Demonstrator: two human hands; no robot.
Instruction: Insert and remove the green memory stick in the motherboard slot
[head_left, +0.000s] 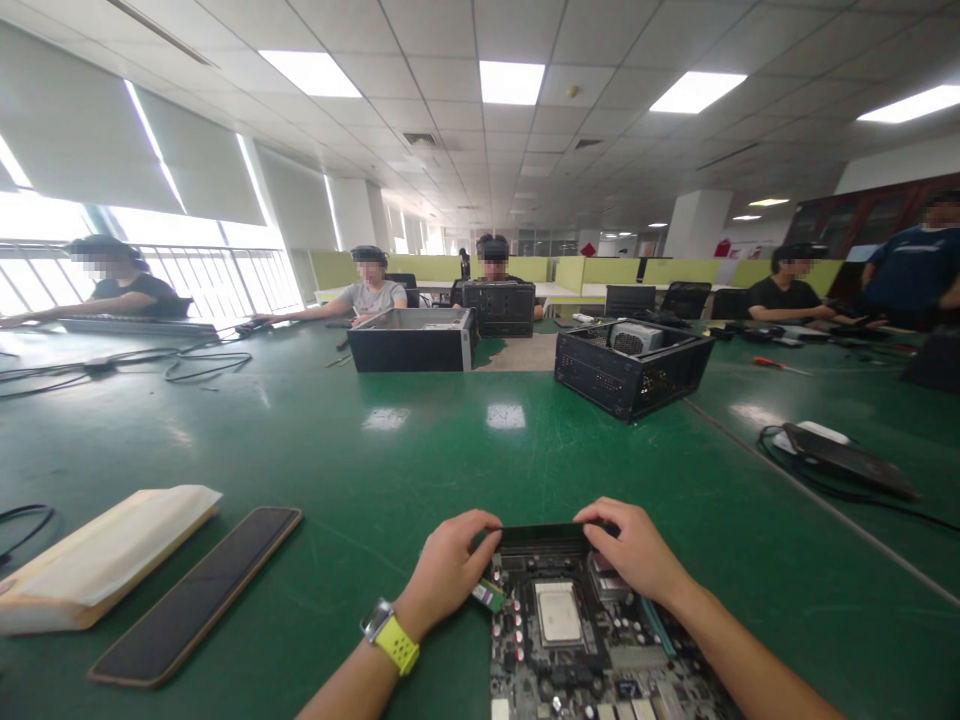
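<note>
A dark motherboard [577, 650] with a silver processor in its socket lies on the green table [420, 450] right in front of me. My left hand [450, 570], with a yellow-strapped watch on the wrist, is curled over the board's far left corner, and a small green memory stick [489, 596] shows beneath it. My right hand [637, 550] is curled over the board's far right edge, fingers bent down onto it. Both hands grip the board's far rim.
A flat dark panel [199, 595] and a beige padded envelope [97, 555] lie at my left. Two open computer cases [412, 340] [634, 365] stand mid-table. A black device with cable [847, 455] lies right. Several people sit at the far side.
</note>
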